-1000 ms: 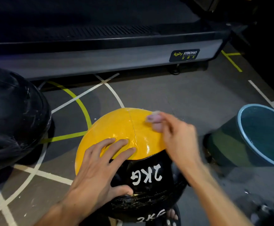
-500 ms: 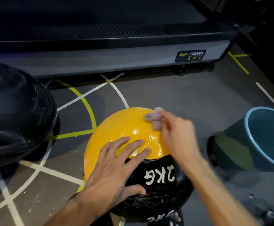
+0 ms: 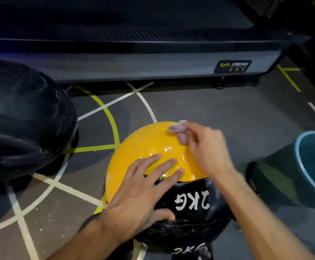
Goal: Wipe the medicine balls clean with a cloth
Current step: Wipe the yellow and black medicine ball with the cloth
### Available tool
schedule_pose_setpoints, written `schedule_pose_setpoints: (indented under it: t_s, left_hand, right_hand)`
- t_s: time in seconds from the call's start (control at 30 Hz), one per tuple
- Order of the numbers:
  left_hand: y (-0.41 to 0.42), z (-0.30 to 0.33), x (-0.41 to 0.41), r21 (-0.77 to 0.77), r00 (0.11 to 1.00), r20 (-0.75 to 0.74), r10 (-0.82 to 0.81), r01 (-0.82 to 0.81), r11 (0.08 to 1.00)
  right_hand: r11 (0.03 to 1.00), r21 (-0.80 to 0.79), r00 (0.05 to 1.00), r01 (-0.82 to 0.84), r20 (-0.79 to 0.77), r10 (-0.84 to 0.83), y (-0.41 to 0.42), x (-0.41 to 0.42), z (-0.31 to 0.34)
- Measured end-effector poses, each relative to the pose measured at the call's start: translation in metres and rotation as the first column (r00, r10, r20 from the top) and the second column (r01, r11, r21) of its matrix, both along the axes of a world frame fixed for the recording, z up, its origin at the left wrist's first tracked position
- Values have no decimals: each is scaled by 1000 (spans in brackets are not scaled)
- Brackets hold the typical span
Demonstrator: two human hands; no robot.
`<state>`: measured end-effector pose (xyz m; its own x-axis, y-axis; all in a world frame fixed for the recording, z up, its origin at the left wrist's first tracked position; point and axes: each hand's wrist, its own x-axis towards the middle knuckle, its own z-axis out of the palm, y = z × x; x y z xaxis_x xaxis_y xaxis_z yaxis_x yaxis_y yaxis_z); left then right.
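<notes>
A yellow and black medicine ball marked "2KG" sits on the floor in the lower middle. My left hand lies flat on it with fingers spread, across the seam between yellow and black. My right hand pinches a small pale purple cloth against the ball's yellow top at the far side. A second ball's black edge with white lettering shows just below the first one.
A large black medicine ball rests at the left. A bucket with a blue rim stands at the right. A treadmill deck with a "Body Strong" label runs across the back. The grey floor carries white and yellow lines.
My right hand has carried the cloth a little farther up and over the yellow top. The left hand stays pressed on the ball. The view has shifted slightly.
</notes>
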<state>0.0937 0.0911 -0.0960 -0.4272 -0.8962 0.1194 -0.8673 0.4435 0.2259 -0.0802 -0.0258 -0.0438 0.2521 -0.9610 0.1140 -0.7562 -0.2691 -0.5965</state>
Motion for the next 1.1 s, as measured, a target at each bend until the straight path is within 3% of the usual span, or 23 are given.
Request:
schedule_pose_setpoints:
  t_s: [0.1,0.27,0.37,0.53,0.67,0.73,0.83,0.93,1.0,1.1]
  left_hand:
    - [-8,5,-1,24,998,36,-48,47,999]
    - [-30,19,-19,77,987,89,-137,130,988]
    - [-36,26,-31,102,982,125,-142,129,986]
    - [-37,26,-33,81,974,190,-122,108,991]
    - [-33,23,-33,76,983,154,-104,93,993]
    - [-35,26,-34,96,982,153,-107,93,991]
    - [-38,28,-33,130,973,187,-132,109,986]
    - [-32,23,-32,118,987,115,-109,95,988]
    - [-27,20,-31,84,985,144,-97,85,993]
    - [-20,16,-29,53,988,130,-81,75,996]
  right_hand:
    - [974,-4,965,228,-132,-227,-13,-36,-16]
    - [929,89,930,360,-108,-350,-17,-55,-16]
    - [966,68,964,251,-104,-244,-25,-26,-10]
    - [985,14,964,-175,-200,174,-29,28,-5]
    - [999,51,937,2,-348,16,-54,3,3]
    - [997,71,941,28,-339,-2,-59,10,6]
    - [950,213,938,-227,-217,272,-37,67,13]
    - [829,312,813,-464,-220,538,-18,96,10]
    - [872,249,823,-421,-301,482,-35,79,11]
    - [972,191,874,-138,-438,210,-71,28,17]
